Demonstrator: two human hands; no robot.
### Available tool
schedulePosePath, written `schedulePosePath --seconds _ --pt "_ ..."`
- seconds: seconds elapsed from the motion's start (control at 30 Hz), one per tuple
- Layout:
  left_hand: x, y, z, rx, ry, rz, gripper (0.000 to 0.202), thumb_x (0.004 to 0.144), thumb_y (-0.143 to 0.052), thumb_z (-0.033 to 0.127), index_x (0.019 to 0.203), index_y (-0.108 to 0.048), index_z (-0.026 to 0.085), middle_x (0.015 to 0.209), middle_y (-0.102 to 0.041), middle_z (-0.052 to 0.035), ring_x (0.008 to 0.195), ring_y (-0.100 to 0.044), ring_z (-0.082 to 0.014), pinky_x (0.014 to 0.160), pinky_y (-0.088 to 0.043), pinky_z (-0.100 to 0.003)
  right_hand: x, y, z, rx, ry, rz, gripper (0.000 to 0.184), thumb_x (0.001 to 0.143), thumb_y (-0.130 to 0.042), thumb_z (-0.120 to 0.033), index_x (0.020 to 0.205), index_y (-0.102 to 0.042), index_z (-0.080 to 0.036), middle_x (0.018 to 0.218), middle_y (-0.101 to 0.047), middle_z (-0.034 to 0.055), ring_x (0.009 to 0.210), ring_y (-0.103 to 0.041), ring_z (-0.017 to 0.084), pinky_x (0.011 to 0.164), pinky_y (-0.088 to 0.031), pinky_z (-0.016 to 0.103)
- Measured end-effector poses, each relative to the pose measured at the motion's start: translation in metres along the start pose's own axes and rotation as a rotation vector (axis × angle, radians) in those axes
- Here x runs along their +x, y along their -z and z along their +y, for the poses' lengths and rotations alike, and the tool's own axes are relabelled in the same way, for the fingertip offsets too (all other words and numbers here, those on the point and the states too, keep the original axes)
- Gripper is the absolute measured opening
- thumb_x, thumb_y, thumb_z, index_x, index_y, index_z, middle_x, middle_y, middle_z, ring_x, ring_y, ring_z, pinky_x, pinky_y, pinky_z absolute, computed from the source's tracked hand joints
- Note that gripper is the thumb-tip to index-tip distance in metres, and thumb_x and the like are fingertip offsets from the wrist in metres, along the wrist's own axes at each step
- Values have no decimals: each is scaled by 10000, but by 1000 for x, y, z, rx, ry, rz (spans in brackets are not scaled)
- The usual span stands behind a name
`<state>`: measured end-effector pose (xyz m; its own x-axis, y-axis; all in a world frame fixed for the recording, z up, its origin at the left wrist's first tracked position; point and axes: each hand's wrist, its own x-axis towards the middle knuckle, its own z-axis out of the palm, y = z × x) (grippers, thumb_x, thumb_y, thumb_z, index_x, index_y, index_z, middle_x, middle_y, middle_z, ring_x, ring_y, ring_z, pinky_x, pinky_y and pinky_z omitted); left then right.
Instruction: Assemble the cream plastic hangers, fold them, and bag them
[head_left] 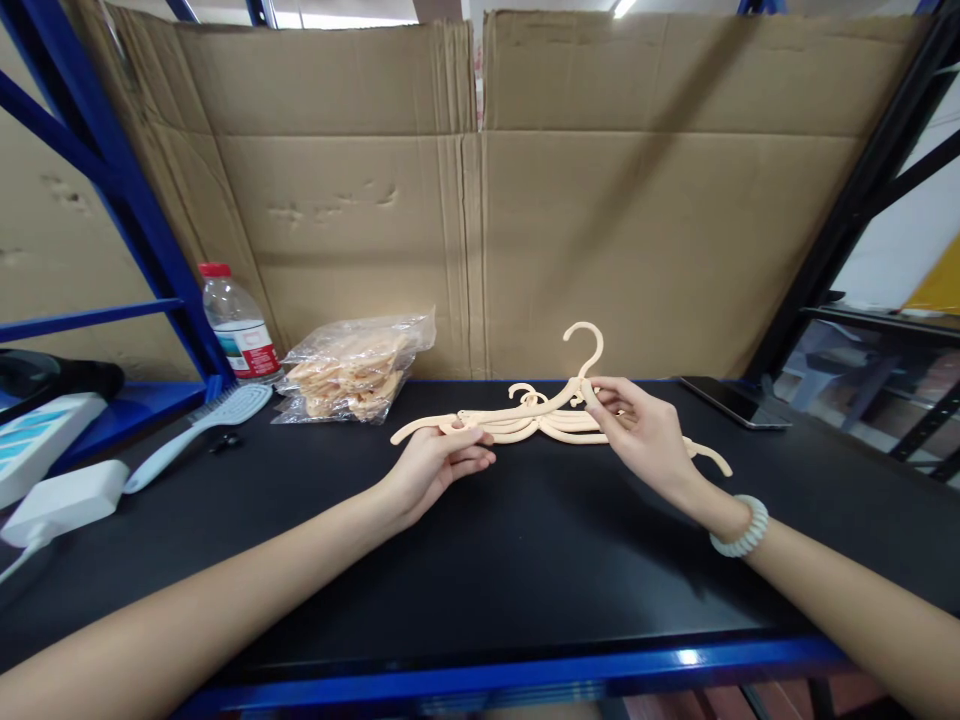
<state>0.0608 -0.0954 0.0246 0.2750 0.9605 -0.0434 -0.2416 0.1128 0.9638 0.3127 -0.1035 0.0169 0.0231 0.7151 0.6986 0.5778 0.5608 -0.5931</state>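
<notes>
Both hands work over the middle of the black tabletop (pixel 510 560), and in the head view, from where I stand, a cream hanger (pixel 559 402) spans them, its hook upright. The right hand (pixel 641 430) pinches it just below the hook, thumb and fingers brought close together. The left hand (pixel 431 470) is half curled at the left end, thumb lying along it, the lower fingers loose; exactly where its fingertips press, I cannot tell. More cream hangers (pixel 538 424) lie flat just behind and below. I'd steady the neck with the right hand and let the left take the arm more firmly, so that it doesn't twist; lifting a little clear should keep it from snagging on those beneath. At the far left sit a plastic bag (pixel 349 375) and a bottle (pixel 240 325); a phone (pixel 735 402) lies far right, well apart from the work.
</notes>
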Motion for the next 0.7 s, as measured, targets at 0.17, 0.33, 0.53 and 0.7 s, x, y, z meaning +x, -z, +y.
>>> schedulePosePath --seconds 0.17,0.33,0.53,0.7 --pt "-23 -11 -10 860 -336 -360 228 834 -582 243 637 -494 169 654 -600 -38 566 -568 -148 550 -452 -271 6 4 4 -13 -41 21 291 857 -571 -345 1095 -602 -180 850 -629 51 637 -591 142 559 -510 265" --pt "-46 -20 -6 1531 -1107 -655 168 908 -425 160 809 -560 162 882 -643 -109 804 -559 -224 681 -398 -347 3 5 -3 -59 -47 -342 265 838 -547 -306 1064 -590 -174 677 -594 -2 524 -557 123 487 -451 241" --pt "-41 -16 -9 1690 -1077 -586 122 906 -464 235 868 -556 164 939 -622 -87 822 -526 -211 666 -384 -341 -7 -1 -3 -381 53 -657 135 784 -560 -262 673 -588 -191 576 -547 -19 523 -479 122 507 -344 253" --pt "-38 -12 -12 1709 -1030 -587 91 903 -454 199 904 -542 181 932 -621 -77 843 -537 -210 693 -396 -337 -4 4 -1 -379 4 -717 140 755 -620 -316 693 -587 -195 578 -569 -26 514 -476 120 502 -319 249"
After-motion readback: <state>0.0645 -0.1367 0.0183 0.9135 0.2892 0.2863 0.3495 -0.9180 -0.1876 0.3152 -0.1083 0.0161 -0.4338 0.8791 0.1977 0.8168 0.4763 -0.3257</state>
